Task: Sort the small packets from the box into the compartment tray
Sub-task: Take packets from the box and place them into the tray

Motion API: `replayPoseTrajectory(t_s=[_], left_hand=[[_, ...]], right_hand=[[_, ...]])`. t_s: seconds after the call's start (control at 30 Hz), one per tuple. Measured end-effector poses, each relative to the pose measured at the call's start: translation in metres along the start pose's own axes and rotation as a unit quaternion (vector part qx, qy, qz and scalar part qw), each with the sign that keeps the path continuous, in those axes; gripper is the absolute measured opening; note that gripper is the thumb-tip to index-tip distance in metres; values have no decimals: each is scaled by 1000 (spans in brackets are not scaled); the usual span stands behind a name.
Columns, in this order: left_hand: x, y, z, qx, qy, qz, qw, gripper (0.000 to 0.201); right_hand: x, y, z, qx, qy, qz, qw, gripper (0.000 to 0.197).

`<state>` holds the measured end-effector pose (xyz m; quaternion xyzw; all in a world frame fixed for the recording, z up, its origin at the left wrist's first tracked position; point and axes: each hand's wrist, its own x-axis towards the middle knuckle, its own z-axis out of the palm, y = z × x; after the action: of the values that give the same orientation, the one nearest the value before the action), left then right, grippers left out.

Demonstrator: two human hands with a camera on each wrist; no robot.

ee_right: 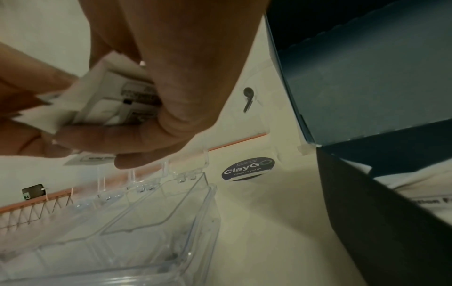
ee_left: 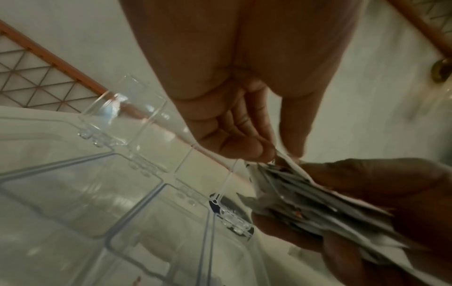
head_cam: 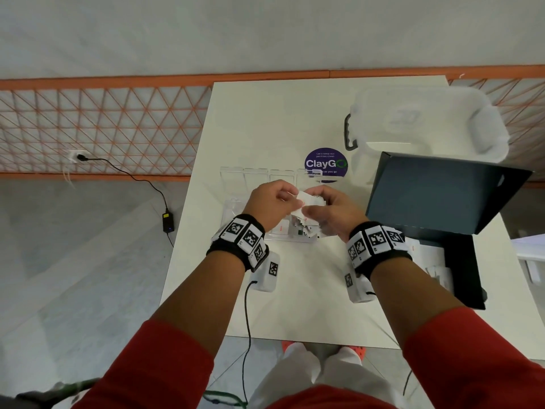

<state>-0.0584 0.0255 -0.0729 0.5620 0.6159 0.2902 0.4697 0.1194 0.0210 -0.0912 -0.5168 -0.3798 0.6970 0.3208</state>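
Observation:
Both hands hover over the clear compartment tray [head_cam: 233, 206], whose lids stand open at the back. My right hand [head_cam: 313, 208] grips a stack of small white packets [head_cam: 310, 199]. My left hand [head_cam: 290, 194] pinches the top packet of that stack between thumb and fingers. In the left wrist view the left fingertips [ee_left: 259, 152] hold the edge of the stack of packets [ee_left: 305, 199]. In the right wrist view the right hand [ee_right: 137, 118] curls around the packets [ee_right: 110, 104] above the tray [ee_right: 171, 216]. A few packets [head_cam: 298, 230] lie in a near compartment. The dark box [head_cam: 463, 261] stands open at the right.
The box's raised lid [head_cam: 436, 190] stands just right of my right hand. A translucent storage bin [head_cam: 427, 122] sits at the back right. A round purple ClayGo sticker [head_cam: 326, 164] lies behind the tray. The table's front edge [head_cam: 309, 339] is near my body.

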Motion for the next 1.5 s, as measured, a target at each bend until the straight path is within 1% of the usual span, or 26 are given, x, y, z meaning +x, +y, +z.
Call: replayPoseTrajectory(t_s=[0.1, 0.2, 0.3, 0.43, 0.63, 0.73, 0.87, 0.97, 1.0, 1.07, 1.13, 1.23, 1.33, 1.37, 1.4, 1.47, 1.5], left_hand=[[0, -2, -4, -27, 8, -7, 1000, 18], [0, -8, -14, -45, 47, -22, 998, 17], [1, -16, -22, -24, 67, -39, 997, 15], [1, -25, -20, 63, 60, -64, 994, 14], [2, -31, -5, 156, 34, -92, 983, 10], [2, -31, 2, 173, 18, -100, 980, 10], [3, -36, 7, 158, 6, -116, 981, 9], [2, -38, 7, 186, 12, -96, 978, 3], [2, -38, 6, 192, 19, -84, 978, 5], [0, -39, 4, 179, 43, -72, 980, 10], [0, -38, 1, 139, 65, -69, 986, 14], [-2, -32, -3, 86, 77, -48, 992, 16], [-7, -17, -3, -6, 46, -4, 999, 16], [-8, -12, -2, -40, 21, 8, 999, 20], [-9, -9, 0, -61, -6, 16, 998, 28], [-11, -5, 5, -50, -40, 26, 998, 45], [-11, -4, 7, -32, -40, 30, 998, 49]], right_hand=[[-3, -1, 1, 1, 8, -13, 1000, 24], [-6, -2, -3, 28, 31, -15, 999, 25], [-8, -2, -9, 45, 42, -20, 998, 25], [-9, -2, -11, 44, 43, -21, 998, 25], [-8, 0, -12, 35, 49, -18, 998, 24], [-8, 1, -13, 40, 50, -19, 998, 24], [-6, 3, -14, 26, 57, -15, 998, 24], [-3, 4, -15, 24, 56, -16, 998, 25], [-2, 5, -14, 24, 54, -15, 998, 25], [0, 6, -14, 25, 50, -11, 998, 26], [2, 5, -13, 20, 46, -10, 999, 27], [3, 4, -10, 31, 33, -21, 999, 31], [4, 4, -8, 29, 7, -16, 999, 40], [4, 4, -7, 19, -1, -9, 1000, 42], [4, 4, -6, 10, -9, -6, 1000, 42], [3, 2, -2, -2, -12, -4, 1000, 36], [3, 0, 0, 0, -8, -1, 1000, 31]])
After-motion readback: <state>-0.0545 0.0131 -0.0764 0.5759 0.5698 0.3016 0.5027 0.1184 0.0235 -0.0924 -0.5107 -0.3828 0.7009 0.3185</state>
